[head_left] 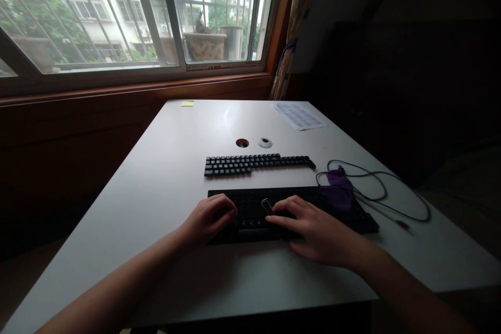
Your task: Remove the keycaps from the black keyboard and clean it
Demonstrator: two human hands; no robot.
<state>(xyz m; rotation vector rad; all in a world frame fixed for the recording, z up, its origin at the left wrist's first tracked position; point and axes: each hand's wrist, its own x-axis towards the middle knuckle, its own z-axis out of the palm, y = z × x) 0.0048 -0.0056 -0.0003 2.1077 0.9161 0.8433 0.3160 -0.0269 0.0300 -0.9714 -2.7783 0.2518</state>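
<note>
Right hand (313, 228) pinches a thin silver wire loop (266, 205), pointing to eleven o'clock above the long black plastic keyboard (249, 210); left hand (213, 216), at nine o'clock, curls, its grip unclear.

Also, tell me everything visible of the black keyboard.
The black keyboard, apparently plastic, lies flat on the white table, long side toward the person. Some keycaps show near its front edge; much else is too dark. The left hand is over its left part, the right hand over its middle, and purple cloth partly covers its right side.
</note>
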